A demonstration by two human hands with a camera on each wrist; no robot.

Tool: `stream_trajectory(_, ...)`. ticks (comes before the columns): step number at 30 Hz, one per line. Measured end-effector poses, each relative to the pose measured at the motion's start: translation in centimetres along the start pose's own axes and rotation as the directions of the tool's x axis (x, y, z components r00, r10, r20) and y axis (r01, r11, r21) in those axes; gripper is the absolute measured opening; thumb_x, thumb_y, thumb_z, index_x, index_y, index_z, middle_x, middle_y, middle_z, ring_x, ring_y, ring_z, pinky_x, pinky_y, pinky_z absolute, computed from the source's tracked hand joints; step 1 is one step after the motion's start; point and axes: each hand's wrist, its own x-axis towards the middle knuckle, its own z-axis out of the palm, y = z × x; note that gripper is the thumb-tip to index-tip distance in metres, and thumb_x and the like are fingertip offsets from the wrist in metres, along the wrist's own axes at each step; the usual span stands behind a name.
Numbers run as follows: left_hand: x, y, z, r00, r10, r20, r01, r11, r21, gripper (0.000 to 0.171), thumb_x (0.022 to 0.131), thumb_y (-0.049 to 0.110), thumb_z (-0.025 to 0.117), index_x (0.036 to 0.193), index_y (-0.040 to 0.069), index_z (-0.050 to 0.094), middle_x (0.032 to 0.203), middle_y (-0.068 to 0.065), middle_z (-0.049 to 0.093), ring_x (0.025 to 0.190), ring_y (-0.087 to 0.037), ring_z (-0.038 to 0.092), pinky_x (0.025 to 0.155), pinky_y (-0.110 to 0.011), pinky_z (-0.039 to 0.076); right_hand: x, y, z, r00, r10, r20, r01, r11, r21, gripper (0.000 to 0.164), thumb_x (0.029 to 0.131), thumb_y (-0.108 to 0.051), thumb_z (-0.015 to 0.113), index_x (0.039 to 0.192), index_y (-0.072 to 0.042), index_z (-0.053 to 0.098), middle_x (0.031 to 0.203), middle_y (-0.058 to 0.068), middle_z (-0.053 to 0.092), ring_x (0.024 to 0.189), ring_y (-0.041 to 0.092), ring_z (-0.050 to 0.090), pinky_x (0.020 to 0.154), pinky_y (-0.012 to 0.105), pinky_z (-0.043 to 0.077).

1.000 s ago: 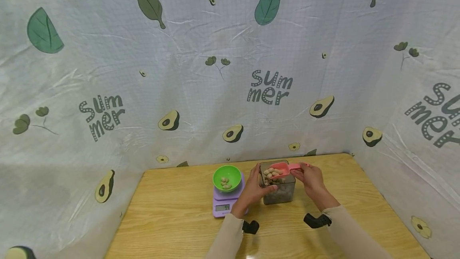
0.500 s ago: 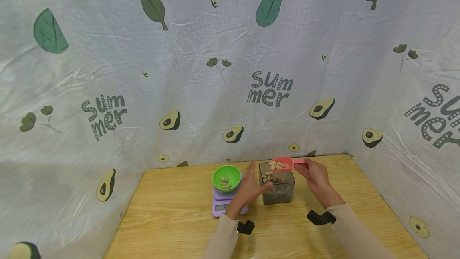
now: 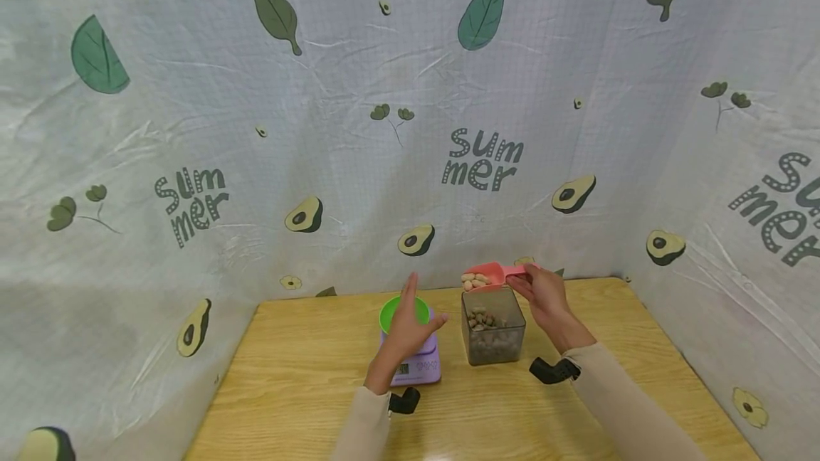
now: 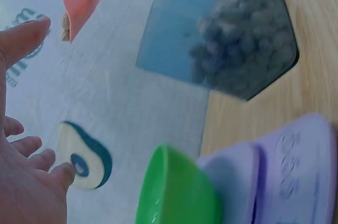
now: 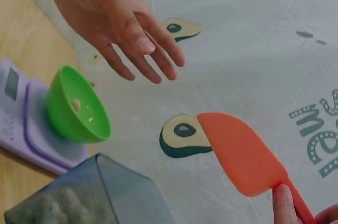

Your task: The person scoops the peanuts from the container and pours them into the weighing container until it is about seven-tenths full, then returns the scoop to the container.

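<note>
In my right hand (image 3: 549,304) I grip the handle of a pink scoop (image 3: 492,274), raised over the back of a clear grey bin (image 3: 493,343). Peanuts in their shells (image 3: 475,281) lie in the scoop, and more peanuts (image 4: 248,39) fill the lower part of the bin. My left hand (image 3: 408,329) is held in the air with fingers spread, holding nothing, near a green bowl (image 5: 79,105). The bowl sits on a purple kitchen scale (image 3: 423,370). A peanut (image 5: 75,104) shows inside the bowl in the right wrist view; in the head view my left hand hides part of it.
Bin and scale stand side by side on a wooden table (image 3: 301,368), towards its back edge. Behind and at the sides hangs a pale printed sheet (image 3: 359,183) with leaves and avocados. Black cameras (image 3: 405,401) are strapped to both wrists.
The right hand has lifted the loaded scoop up out of the bin and moved it left. The left hand has let go of the bin's rim and moved left in front of the bowl.
</note>
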Motion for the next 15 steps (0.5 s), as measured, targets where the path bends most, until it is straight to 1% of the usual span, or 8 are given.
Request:
stream_trajectory(4, -0.4, -0.5, -1.5, 0.999, 0.001, -0.047, 0.001, 0.999, 0.044, 0.101, 0.085, 0.04, 0.075, 0.16, 0.018, 0.011, 0.164, -0.017, 0.016, 0.147, -0.043, 0.025, 0.113, -0.062, 0.029, 0.1, 0.0, 1.5, 1.0, -0.008, 0.007, 0.008, 1.0, -0.003, 0.019, 0.106, -0.017, 0.041, 0.112, -0.001, 0.049, 0.079, 0.0, 0.064, 0.072, 0.007, 0.071, 0.081, 0.022, 0.057)
stream_trajectory(7, -0.8, -1.3, -2.5, 0.997, -0.021, -0.068, 0.025, 0.998, 0.057, 0.101, 0.084, 0.041, 0.075, 0.16, 0.02, 0.011, 0.164, -0.015, 0.016, 0.148, -0.042, 0.024, 0.114, -0.062, 0.028, 0.1, 0.2, 2.5, 1.0, 0.008, 0.004, -0.008, 1.0, -0.015, 0.017, 0.106, -0.018, 0.041, 0.109, -0.003, 0.049, 0.078, 0.0, 0.064, 0.071, 0.007, 0.071, 0.079, 0.022, 0.058)
stream_trajectory(11, -1.4, -2.6, -3.5, 0.995, -0.059, -0.08, 0.063, 0.996, 0.056, 0.102, 0.084, 0.044, 0.075, 0.16, 0.023, 0.01, 0.165, -0.013, 0.014, 0.149, -0.041, 0.021, 0.115, -0.062, 0.026, 0.1, 1.0, 3.9, 1.0, 0.023, 0.007, -0.023, 0.999, -0.03, 0.016, 0.106, -0.018, 0.041, 0.108, -0.004, 0.048, 0.08, 0.001, 0.063, 0.072, 0.009, 0.071, 0.079, 0.023, 0.058)
stream_trajectory(15, -1.8, -4.1, -4.2, 0.995, -0.064, -0.075, 0.068, 0.996, 0.062, 0.104, 0.084, 0.044, 0.075, 0.16, 0.017, 0.009, 0.165, -0.017, 0.013, 0.148, -0.044, 0.022, 0.114, -0.064, 0.026, 0.1, 2.2, 5.3, 1.0, 0.013, 0.019, -0.012, 0.999, -0.053, 0.016, 0.107, -0.017, 0.041, 0.101, -0.004, 0.047, 0.081, 0.003, 0.063, 0.072, 0.009, 0.071, 0.079, 0.024, 0.059)
